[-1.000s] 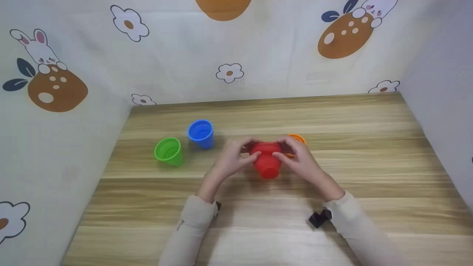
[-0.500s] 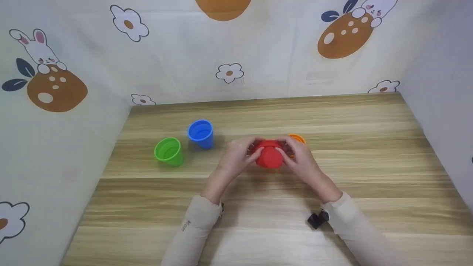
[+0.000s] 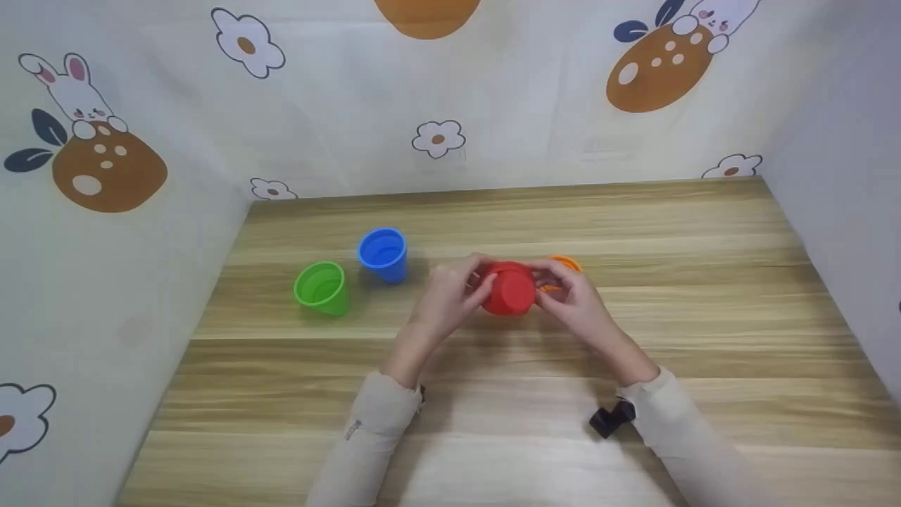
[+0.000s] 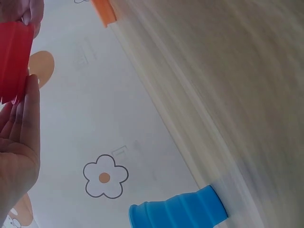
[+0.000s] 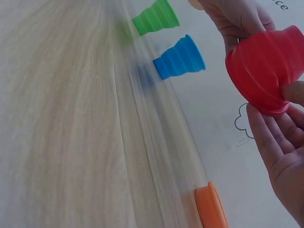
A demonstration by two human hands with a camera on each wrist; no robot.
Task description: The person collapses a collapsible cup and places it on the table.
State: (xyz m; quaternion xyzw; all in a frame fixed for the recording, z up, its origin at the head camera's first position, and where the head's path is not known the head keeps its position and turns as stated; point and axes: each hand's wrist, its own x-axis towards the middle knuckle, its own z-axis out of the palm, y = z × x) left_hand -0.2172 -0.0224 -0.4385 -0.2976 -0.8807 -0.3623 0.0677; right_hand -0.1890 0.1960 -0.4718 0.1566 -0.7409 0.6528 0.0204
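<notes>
A red ribbed collapsible cup (image 3: pixel 512 290) is held off the table between both hands, its round base tilted up toward the head camera. The left hand (image 3: pixel 448 299) grips its left side, thumb near the base and fingers round the rim. On the other side the right hand (image 3: pixel 578 304) pinches it in the same way. The right wrist view shows the red cup (image 5: pixel 266 66) with its wall dented near a thumb. Partly hidden behind the right hand is an orange cup (image 3: pixel 569 263), which looks low and flattened in the right wrist view.
To the left on the wooden table (image 3: pixel 493 436) stand a green cup (image 3: pixel 324 290) and a blue cup (image 3: pixel 384 255), both upright with mouths up. A patterned wall (image 3: pixel 338 105) closes the back. A black device (image 3: pixel 611 419) sits by the right cuff.
The red cup has tipped so its base, which pointed down toward the person, faces the head camera. It appears shorter. Both hands have kept hold, and the cup sits slightly farther away.
</notes>
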